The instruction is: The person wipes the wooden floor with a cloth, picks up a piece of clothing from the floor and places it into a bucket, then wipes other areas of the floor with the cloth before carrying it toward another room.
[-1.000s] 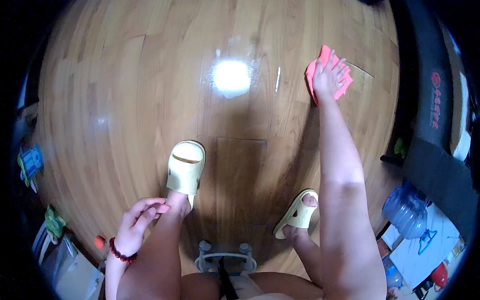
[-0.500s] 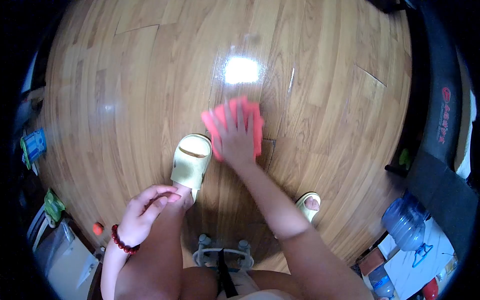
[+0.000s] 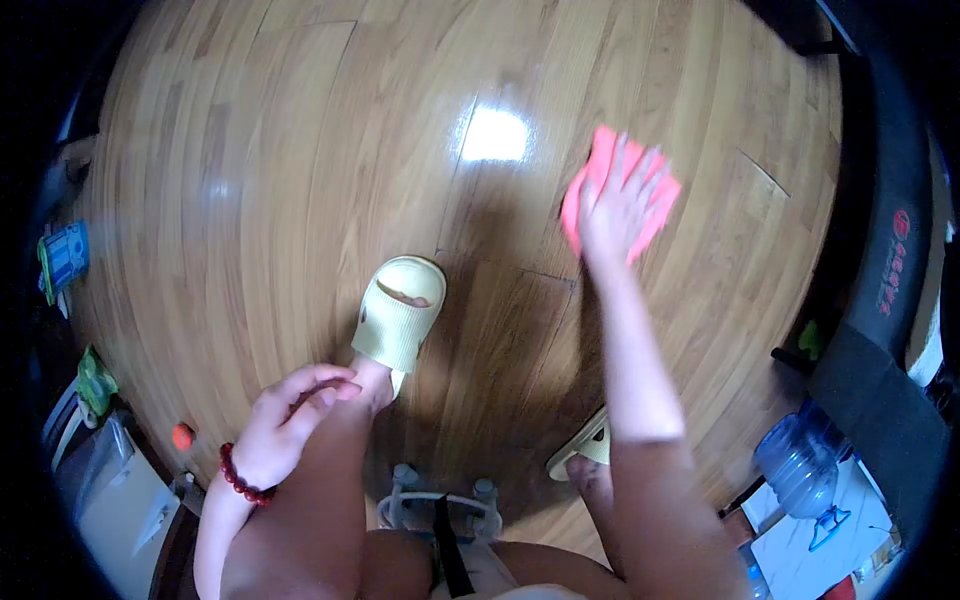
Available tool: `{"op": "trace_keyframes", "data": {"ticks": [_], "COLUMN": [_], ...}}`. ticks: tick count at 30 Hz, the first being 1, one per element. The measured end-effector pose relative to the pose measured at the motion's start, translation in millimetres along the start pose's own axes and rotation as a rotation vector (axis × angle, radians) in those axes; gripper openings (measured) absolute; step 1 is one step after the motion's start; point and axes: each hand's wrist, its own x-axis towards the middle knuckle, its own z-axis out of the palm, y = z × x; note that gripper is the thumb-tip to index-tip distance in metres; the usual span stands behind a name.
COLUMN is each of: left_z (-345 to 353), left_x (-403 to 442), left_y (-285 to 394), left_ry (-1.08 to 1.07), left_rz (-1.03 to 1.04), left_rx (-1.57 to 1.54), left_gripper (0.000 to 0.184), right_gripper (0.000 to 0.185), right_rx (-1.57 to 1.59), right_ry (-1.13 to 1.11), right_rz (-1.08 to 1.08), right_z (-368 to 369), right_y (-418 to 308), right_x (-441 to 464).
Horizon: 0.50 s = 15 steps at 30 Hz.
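Observation:
A pink cloth (image 3: 655, 225) lies on the wooden floor (image 3: 300, 180), right of a bright light reflection. My right hand (image 3: 618, 210) presses flat on it with the fingers spread, slightly blurred. My left hand (image 3: 290, 415), with a dark red bead bracelet (image 3: 238, 480) at the wrist, rests by the ankle of my left foot. Its fingers are curled in towards the thumb, with no object visible in them. Yellow slippers are on my feet, the left one (image 3: 400, 315) in full view and the right one (image 3: 585, 448) partly behind my right arm.
Along the right side are a dark padded machine (image 3: 890, 270), a large blue water bottle (image 3: 798, 465) and a white marbled surface (image 3: 835, 525). At the left are a blue packet (image 3: 65, 262), a green bag (image 3: 95, 385) and a small orange ball (image 3: 182, 436). Low seat legs stand between my feet.
My right hand and the cloth swept from the far right to beside the left slipper, then back out to the right. My left hand has stayed by the ankle. The view has shifted slightly.

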Motion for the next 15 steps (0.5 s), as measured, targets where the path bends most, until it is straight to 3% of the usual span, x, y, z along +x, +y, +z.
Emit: {"op": "trace_keyframes", "data": {"ticks": [4, 6, 10, 15], "left_z": [-1, -2, -1, -1], "left_x": [0, 1, 6, 12], "left_y": [5, 9, 10, 12], "left_ry": [-0.01, -0.007, -0.011, -0.057], "left_rz": [-0.011, 0.005, 0.025, 0.004], "left_rx": [-0.032, -0.026, -0.04, -0.013], "left_gripper": [0.025, 0.025, 0.025, 0.029], "right_gripper": [0.062, 0.061, 0.059, 0.059], "right_rx": [0.129, 0.185, 0.172, 0.368], "right_ry": [0.005, -0.053, 0.056, -0.069], "right_rz": [0.145, 0.069, -0.409, -0.471], "right_z": [20, 31, 41, 11], "right_y": [-37, -67, -135, -117], "right_x": [122, 142, 93, -25]}}
